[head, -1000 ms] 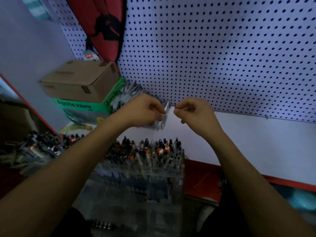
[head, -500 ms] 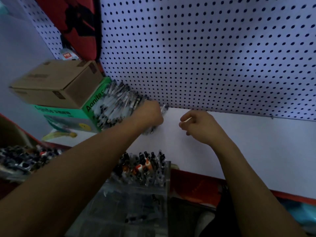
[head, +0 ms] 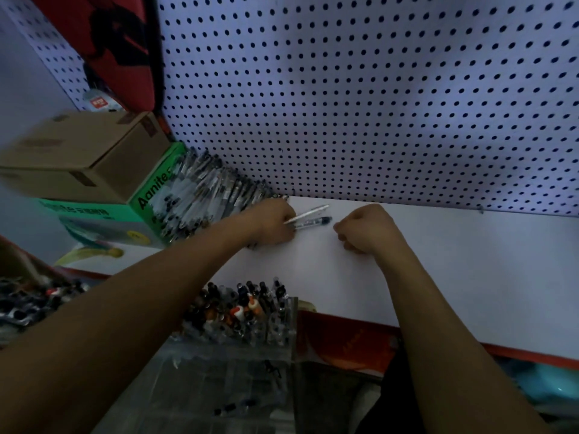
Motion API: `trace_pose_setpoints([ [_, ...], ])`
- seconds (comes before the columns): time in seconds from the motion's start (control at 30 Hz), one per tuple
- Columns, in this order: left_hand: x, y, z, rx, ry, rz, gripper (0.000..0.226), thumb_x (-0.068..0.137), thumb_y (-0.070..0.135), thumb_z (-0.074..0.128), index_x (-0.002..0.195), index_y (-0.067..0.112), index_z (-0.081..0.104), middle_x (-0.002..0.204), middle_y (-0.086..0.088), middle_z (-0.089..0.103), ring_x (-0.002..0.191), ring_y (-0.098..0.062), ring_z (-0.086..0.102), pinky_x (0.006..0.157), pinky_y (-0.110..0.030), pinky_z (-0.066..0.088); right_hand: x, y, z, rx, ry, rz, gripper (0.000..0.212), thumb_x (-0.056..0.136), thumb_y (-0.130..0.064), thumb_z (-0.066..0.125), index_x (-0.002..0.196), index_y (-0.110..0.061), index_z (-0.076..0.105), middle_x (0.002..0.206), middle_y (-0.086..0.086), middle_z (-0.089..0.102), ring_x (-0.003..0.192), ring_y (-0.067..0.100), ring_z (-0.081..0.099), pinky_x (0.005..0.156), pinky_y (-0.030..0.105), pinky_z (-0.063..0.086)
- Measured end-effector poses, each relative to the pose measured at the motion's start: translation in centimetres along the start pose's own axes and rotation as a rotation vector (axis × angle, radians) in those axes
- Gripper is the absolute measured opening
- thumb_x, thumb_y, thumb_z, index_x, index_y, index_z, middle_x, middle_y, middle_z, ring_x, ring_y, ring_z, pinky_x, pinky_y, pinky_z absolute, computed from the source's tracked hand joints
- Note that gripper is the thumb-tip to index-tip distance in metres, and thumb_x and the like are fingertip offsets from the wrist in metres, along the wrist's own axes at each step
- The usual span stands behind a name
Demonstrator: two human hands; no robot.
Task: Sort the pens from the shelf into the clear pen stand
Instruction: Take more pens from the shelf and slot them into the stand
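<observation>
A heap of clear-barrelled pens (head: 200, 192) leans against the green box on the white shelf (head: 454, 270). My left hand (head: 272, 223) lies on the shelf at the heap's right end, fingers curled round two pens (head: 310, 216) whose tips stick out to the right. To the right of those tips, my right hand (head: 363, 228) rests on the shelf as a loose fist with nothing visible in it. The clear pen stand (head: 244, 317) stands below the shelf's front edge, with several pens upright in it.
A green box (head: 103, 211) with a brown carton (head: 84, 155) on top fills the shelf's left end. White pegboard (head: 360, 98) forms the back wall. A red bag (head: 122, 42) hangs at upper left. More pens (head: 28, 302) lie at the lower left.
Both hands have come down from in front of the pegboard onto the shelf. The left hand went to the heap's right end, and two pens now stick out of it.
</observation>
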State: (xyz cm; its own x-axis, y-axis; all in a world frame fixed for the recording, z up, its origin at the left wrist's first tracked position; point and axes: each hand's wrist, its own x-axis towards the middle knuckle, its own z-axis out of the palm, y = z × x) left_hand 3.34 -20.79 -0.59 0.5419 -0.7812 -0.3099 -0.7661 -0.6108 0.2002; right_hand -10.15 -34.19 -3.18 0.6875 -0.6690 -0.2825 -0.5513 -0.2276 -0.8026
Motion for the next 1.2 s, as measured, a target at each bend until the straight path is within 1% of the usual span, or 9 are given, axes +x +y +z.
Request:
trace_pose_setpoints([
  [0.13,-1.5,0.0,-0.6,-0.247,0.006,0.086,0.012,0.095,0.017,0.061,0.098,0.006,0.065,0.084,-0.006,0.066,0.069,-0.014,0.06,0.059,-0.021,0.046,-1.0,-0.5,-0.3,0.236,-0.106,0.012,0.02,0.092,-0.023,0.067,0.096,-0.004,0.07,0.09,0.009,0.073,0.068,0.015,0.067,0.059,0.023,0.054],
  [0.23,-2.5,0.0,-1.2,-0.387,-0.012,0.129,0.013,0.096,0.022,0.061,0.104,0.012,0.063,0.086,0.0,0.064,0.073,-0.01,0.061,0.069,-0.026,0.05,-1.6,-1.1,-0.2,0.444,-0.179,-0.026,0.017,0.093,-0.026,0.067,0.103,-0.013,0.07,0.095,0.004,0.075,0.078,0.015,0.07,0.064,0.026,0.054],
  [0.33,-3.7,0.2,-2.0,-0.411,0.025,0.138,0.009,0.096,0.031,0.06,0.092,0.023,0.062,0.078,0.002,0.059,0.065,-0.009,0.055,0.064,-0.025,0.046,-2.1,-1.6,0.0,0.605,-0.208,-0.04,0.017,0.095,-0.024,0.064,0.106,-0.013,0.07,0.099,0.003,0.074,0.087,0.017,0.068,0.07,0.027,0.053],
  [0.43,-4.9,0.8,-2.7,-0.512,0.157,0.092,0.032,0.101,0.038,0.048,0.073,0.024,0.056,0.064,0.004,0.048,0.052,-0.007,0.043,0.05,-0.017,0.036,-2.7,-2.4,0.0,0.747,-0.208,-0.058,0.014,0.099,-0.021,0.057,0.102,-0.012,0.067,0.099,0.004,0.072,0.086,0.017,0.066,0.073,0.028,0.053],
  [0.5,-5.8,1.0,-3.1,-0.622,0.259,0.016,0.035,0.103,0.034,0.044,0.076,0.02,0.06,0.064,0.002,0.049,0.054,-0.01,0.043,0.048,-0.016,0.035,-3.2,-2.6,0.2,0.806,-0.165,-0.061,0.015,0.101,-0.02,0.052,0.1,-0.012,0.065,0.096,0.006,0.071,0.082,0.018,0.066,0.073,0.029,0.054],
  [0.63,-8.6,0.9,-4.1,-1.044,0.4,-0.046,0.026,0.102,0.023,0.049,0.096,0.009,0.07,0.075,-0.006,0.057,0.068,-0.016,0.054,0.059,-0.021,0.05,-4.8,-3.2,0.2,0.942,-0.12,-0.07,0.019,0.102,-0.021,0.049,0.1,-0.01,0.063,0.087,0.007,0.07,0.074,0.018,0.065,0.069,0.029,0.054],
  [0.83,-15.7,1.5,-3.8,-1.573,0.394,0.084,0.023,0.1,0.019,0.051,0.117,0.009,0.063,0.082,-0.007,0.072,0.081,-0.021,0.07,0.07,-0.025,0.054,-8.7,-4.6,0.9,0.962,-0.147,-0.221,0.023,0.102,-0.023,0.05,0.095,-0.008,0.067,0.068,-0.001,0.058,0.059,0.013,0.055,0.057,0.026,0.049],
  [1.1,-22.5,1.1,1.6,-1.394,0.563,0.08,0.028,0.073,0.027,0.068,0.096,0.011,0.071,0.1,0.004,0.075,0.097,-0.018,0.07,0.085,-0.037,0.056,-15.7,-2.1,1.6,0.702,-0.04,-0.43,0.02,0.101,-0.022,0.051,0.1,-0.01,0.067,0.077,0.011,0.056,0.064,0.021,0.051,0.057,0.03,0.046],
  [1.2,-23.9,0.4,4.5,-1.311,0.635,0.138,0.016,0.073,0.02,0.069,0.087,0.023,0.076,0.097,0.003,0.075,0.094,-0.016,0.071,0.082,-0.028,0.057,-17.9,-0.9,1.7,0.623,0.017,-0.508,0.017,0.099,-0.022,0.053,0.101,-0.013,0.067,0.074,0.008,0.06,0.064,0.02,0.057,0.06,0.029,0.05],
])
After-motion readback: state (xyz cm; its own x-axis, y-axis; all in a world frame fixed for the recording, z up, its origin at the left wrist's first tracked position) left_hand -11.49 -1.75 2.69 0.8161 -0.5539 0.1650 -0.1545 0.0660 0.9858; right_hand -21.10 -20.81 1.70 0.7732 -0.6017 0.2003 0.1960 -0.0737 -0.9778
